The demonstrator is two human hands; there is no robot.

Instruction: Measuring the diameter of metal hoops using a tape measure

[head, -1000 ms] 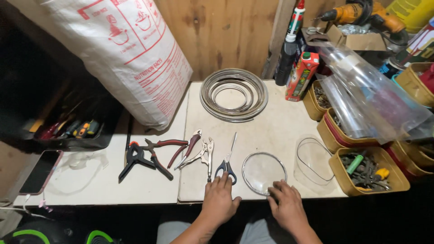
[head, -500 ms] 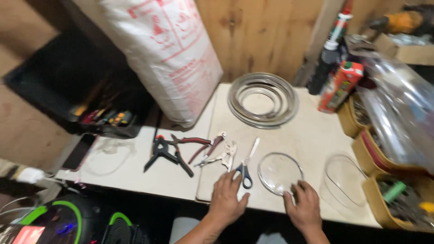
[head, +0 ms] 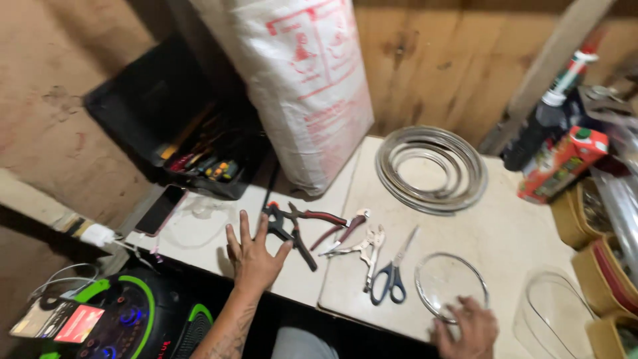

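Black-handled pliers (head: 287, 229) lie on the tabletop (head: 505, 233) at the left end of a tool row, now just at 1 o'clock of the left hand (head: 254, 258), which has slid left from the scissors (head: 392, 278) and hovers spread open. The right hand (head: 470, 327), fingers loosely curled and holding nothing, stays touching the clear glass lid (head: 452, 286) at its 5 o'clock rim.

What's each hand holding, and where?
Nothing held. Left hand lies open beside the black pliers; right hand rests at the near rim of the clear lid.
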